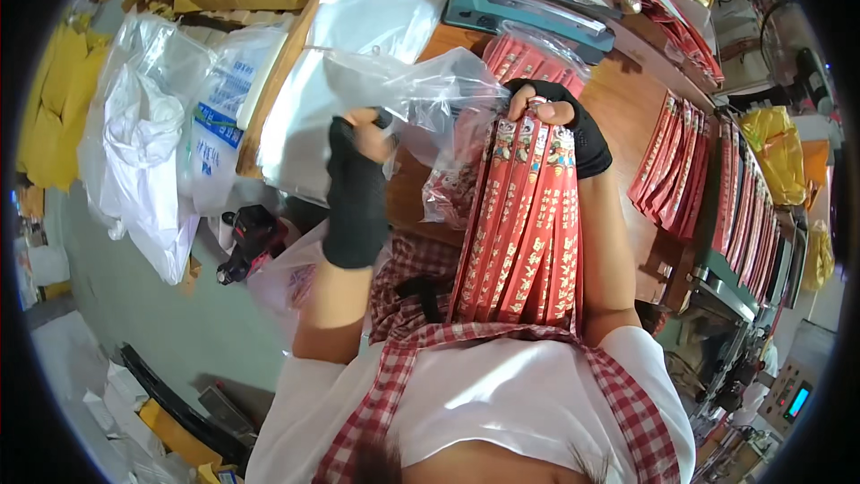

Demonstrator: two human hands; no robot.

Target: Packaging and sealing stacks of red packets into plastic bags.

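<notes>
My right hand, in a black fingerless glove, grips a bundle of long narrow red printed packets at its top end. The packets fan downward toward my lap, some edges spread apart. A clear plastic bag stretches between the bundle's top and my left side. My left hand, gloved the same way, is raised beside that bag. Its fingers are smeared by motion, so whether they hold the plastic cannot be made out. Beyond the bundle lie more red packets in clear plastic.
A stack of clear plastic bags lies on the wooden table. A teal metal sealer stands at the far side. Rows of red packets sit to the right. White plastic sacks hang at the left.
</notes>
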